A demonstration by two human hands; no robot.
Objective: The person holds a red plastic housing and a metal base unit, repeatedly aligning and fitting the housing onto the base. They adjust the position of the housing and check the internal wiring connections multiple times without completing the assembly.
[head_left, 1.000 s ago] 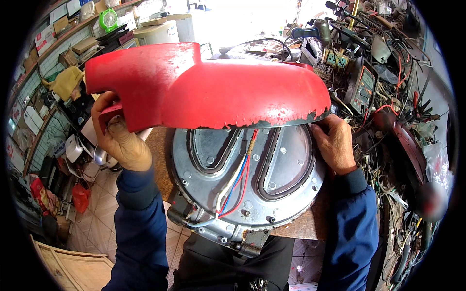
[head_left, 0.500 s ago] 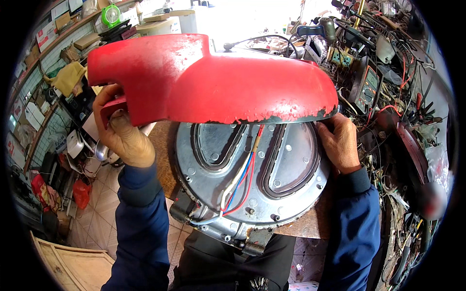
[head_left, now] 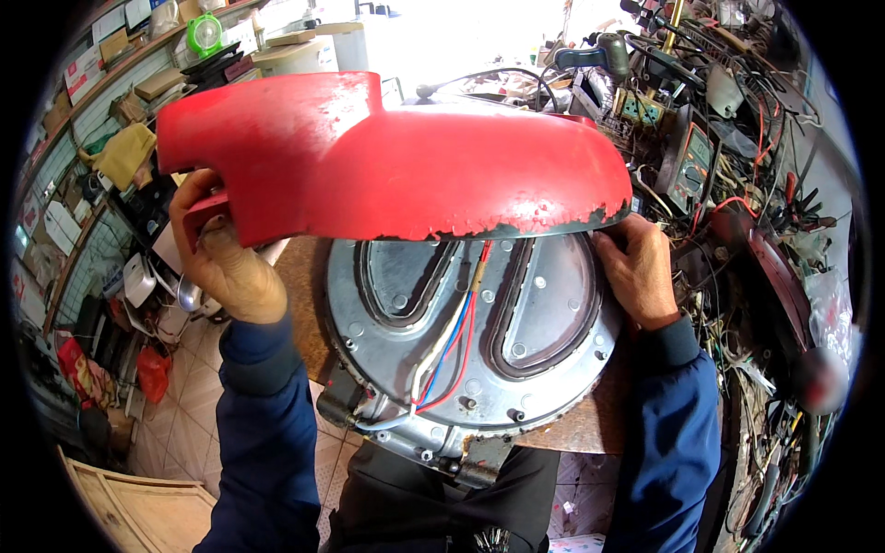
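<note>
Both my hands hold up a red plastic housing cover (head_left: 396, 170) with chipped, blackened paint along its lower edge. My left hand (head_left: 226, 253) is closed round the bracket-like handle part at the cover's left end. At the right end, my right hand (head_left: 638, 272) pinches the lower edge between thumb and fingers. Beneath lies a round grey metal plate (head_left: 442, 355) with two dark curved channels, small studs and a hinge at the near edge. A bundle of red, blue and white wires (head_left: 452, 346) runs from the hinge up under the cover, where its far end is hidden.
The plate rests on a brown wooden board (head_left: 590, 419) above my lap. Tangled cables, tools and a multimeter (head_left: 690, 166) crowd the right side. Shelves with boxes and a green fan (head_left: 204, 35) stand at the left. A wooden panel (head_left: 138, 502) is at the lower left.
The cover, plate and both hands appear slightly further left in view, and the surroundings have shifted a little too. Both hands keep the same grip on the cover.
</note>
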